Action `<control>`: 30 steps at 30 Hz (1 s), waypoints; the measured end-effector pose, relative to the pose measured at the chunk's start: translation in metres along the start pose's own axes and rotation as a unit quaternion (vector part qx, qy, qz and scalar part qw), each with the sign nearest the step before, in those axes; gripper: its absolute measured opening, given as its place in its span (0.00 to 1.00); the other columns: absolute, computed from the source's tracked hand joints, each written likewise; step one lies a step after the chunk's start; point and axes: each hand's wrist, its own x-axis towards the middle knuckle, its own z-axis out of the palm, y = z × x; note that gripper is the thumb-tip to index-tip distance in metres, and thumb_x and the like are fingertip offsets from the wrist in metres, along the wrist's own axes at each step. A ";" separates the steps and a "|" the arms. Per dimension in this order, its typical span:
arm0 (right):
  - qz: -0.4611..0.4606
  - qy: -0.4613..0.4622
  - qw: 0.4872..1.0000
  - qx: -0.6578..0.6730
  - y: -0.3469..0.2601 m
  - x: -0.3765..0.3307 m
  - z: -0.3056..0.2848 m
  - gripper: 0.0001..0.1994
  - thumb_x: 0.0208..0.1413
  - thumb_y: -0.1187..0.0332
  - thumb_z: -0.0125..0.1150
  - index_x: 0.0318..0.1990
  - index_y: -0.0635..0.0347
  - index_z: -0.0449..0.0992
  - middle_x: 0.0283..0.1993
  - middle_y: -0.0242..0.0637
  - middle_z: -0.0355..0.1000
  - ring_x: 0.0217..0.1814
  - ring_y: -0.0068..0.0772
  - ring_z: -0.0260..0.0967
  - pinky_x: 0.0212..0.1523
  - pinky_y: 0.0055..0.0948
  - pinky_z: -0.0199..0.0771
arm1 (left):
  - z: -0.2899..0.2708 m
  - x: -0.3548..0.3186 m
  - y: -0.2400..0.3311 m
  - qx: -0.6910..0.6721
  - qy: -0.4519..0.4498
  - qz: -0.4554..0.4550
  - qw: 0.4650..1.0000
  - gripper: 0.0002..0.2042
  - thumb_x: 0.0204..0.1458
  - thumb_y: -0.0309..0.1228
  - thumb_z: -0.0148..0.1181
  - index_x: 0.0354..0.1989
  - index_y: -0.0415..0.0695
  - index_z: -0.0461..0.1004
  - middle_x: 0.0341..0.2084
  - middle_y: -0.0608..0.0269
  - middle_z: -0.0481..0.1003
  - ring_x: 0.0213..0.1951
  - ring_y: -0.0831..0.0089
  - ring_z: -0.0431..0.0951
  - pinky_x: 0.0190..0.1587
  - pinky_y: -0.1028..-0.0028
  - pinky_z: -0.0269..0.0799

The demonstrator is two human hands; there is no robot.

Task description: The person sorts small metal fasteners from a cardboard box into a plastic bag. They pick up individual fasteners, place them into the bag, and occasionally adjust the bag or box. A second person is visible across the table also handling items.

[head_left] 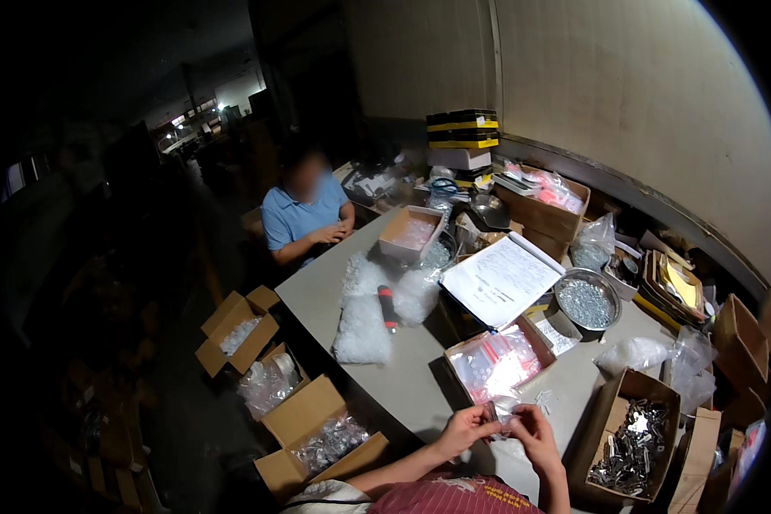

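Observation:
My left hand (464, 431) and my right hand (534, 433) are together at the table's near edge. Between them is a small clear plastic bag (505, 409), pinched by the fingers of both. A small dark piece shows at my left fingertips, too small to name. Just beyond my hands, an open cardboard box (541, 373) holds several flat clear bags (499, 360) with red strips. Right of my right hand, a deeper carton (611, 420) contains a heap of shiny metal parts (632, 445).
A clipboard with paper (503, 278), a metal bowl of small parts (588, 301) and filled plastic bags (364, 330) are on the table (411, 377). Open cartons (304, 411) stand low at the left. A person in a blue shirt (300, 218) sits at the far side.

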 end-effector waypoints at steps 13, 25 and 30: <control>0.019 0.020 0.994 0.107 0.017 -0.022 0.013 0.10 0.56 0.79 0.67 0.44 0.70 0.74 0.34 0.38 0.78 0.35 0.26 0.76 0.38 0.26 0.79 | -0.011 -0.017 -0.021 0.002 0.003 -0.023 1.000 0.16 0.60 0.20 0.58 0.56 0.35 0.73 0.46 0.62 0.79 0.46 0.77 0.79 0.50 0.74 0.75; 0.030 0.024 0.994 0.099 0.041 -0.040 0.035 0.11 0.57 0.79 0.62 0.48 0.70 0.75 0.31 0.37 0.77 0.32 0.28 0.75 0.36 0.27 0.79 | -0.013 -0.050 0.002 -0.023 0.084 -0.054 0.995 0.11 0.60 0.29 0.63 0.49 0.40 0.76 0.42 0.64 0.79 0.43 0.77 0.77 0.47 0.75 0.72; 0.073 0.032 0.996 0.040 0.054 -0.046 0.026 0.11 0.60 0.76 0.59 0.50 0.69 0.75 0.34 0.39 0.78 0.33 0.26 0.74 0.39 0.27 0.78 | -0.030 -0.037 0.061 -0.130 0.226 0.034 0.965 0.13 0.61 0.30 0.62 0.50 0.38 0.77 0.44 0.61 0.80 0.45 0.73 0.79 0.46 0.74 0.73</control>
